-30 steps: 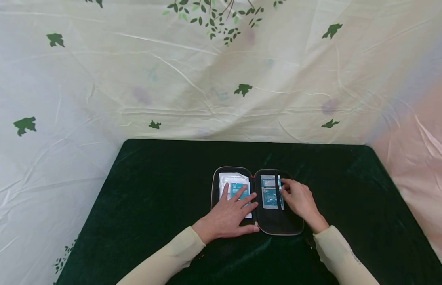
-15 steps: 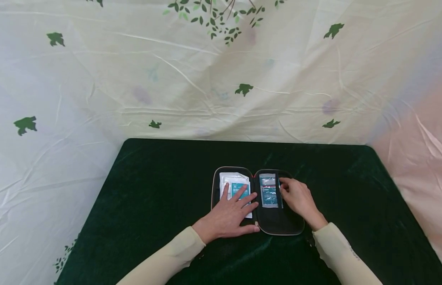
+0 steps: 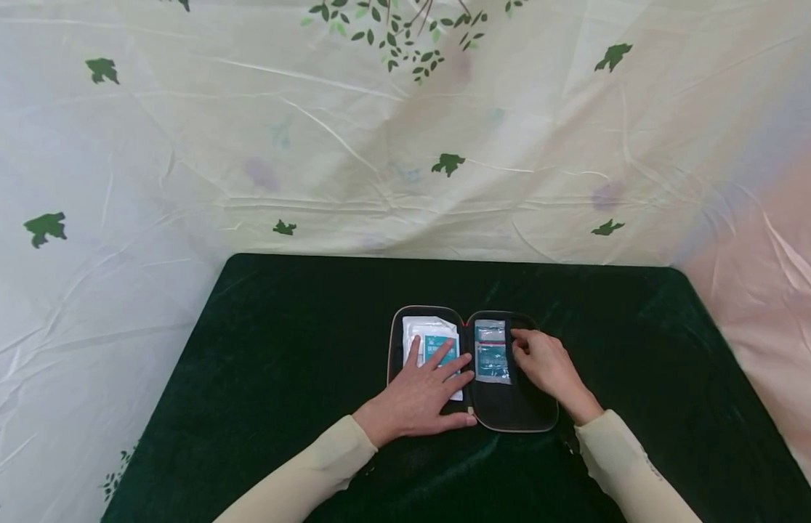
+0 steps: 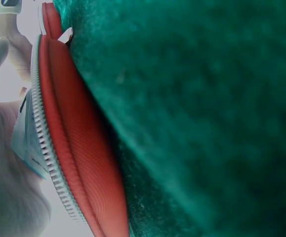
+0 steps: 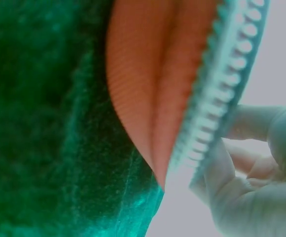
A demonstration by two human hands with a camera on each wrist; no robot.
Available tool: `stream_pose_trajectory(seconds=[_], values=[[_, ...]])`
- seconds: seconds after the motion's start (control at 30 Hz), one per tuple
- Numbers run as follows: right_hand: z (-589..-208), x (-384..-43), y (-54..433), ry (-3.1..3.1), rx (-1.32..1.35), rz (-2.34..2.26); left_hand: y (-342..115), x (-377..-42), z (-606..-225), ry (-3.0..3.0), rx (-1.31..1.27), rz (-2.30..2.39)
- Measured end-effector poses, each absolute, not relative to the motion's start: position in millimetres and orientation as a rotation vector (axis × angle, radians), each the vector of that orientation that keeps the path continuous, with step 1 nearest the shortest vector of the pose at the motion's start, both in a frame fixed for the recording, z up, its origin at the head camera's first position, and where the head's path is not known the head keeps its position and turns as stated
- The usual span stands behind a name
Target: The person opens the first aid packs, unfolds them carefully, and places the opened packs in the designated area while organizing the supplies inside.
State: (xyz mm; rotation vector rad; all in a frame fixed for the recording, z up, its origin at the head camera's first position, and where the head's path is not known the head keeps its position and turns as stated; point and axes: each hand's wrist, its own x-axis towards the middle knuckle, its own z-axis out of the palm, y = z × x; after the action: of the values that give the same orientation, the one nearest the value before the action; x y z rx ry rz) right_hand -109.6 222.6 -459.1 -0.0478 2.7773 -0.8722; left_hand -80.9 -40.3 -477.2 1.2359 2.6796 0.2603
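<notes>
An unfolded zip case [image 3: 510, 412] lies on the table, black inside and red outside in the wrist views. My left hand [image 3: 418, 396], fingers spread, rests flat over its left half, on white-and-teal sachets [image 3: 418, 327] that it partly covers. In the right half a clear-and-teal sachet [image 3: 492, 356] lies along a black elastic band [image 3: 509, 338]. My right hand [image 3: 549, 367] has curled fingers at that band and appears to pinch it. Those fingertips are hard to see, and in the right wrist view the zipped edge [image 5: 222, 94] hides them.
A dark green velvety cloth [image 3: 301, 319] covers the table under the case. Behind and at both sides hangs a pale sheet [image 3: 379, 145] with green leaf and bird prints.
The clear-and-teal sachet has shifted slightly left. Its right strip, seen earlier beyond the elastic band, no longer shows. My right hand has moved very slightly left; my left hand stays put.
</notes>
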Motion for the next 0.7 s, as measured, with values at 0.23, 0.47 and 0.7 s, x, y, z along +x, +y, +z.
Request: stream_pose_trajectory(seconds=[0.23, 0.47, 0.7], values=[[-458.9, -109.0, 221.6, 2.751, -0.032, -0.871, -40.7, -80.5, -476.5, 2.678, 1.236, 0.28], [-460.2, -108.3, 221.1, 2.727, -0.012, -0.896, -41.4, -78.9, -475.6, 2.681, 1.246, 0.284], [-457.0, -102.6, 221.4, 2.807, -0.045, -0.902, -43.9, -76.6, -473.4, 2.709, 1.269, 0.303]])
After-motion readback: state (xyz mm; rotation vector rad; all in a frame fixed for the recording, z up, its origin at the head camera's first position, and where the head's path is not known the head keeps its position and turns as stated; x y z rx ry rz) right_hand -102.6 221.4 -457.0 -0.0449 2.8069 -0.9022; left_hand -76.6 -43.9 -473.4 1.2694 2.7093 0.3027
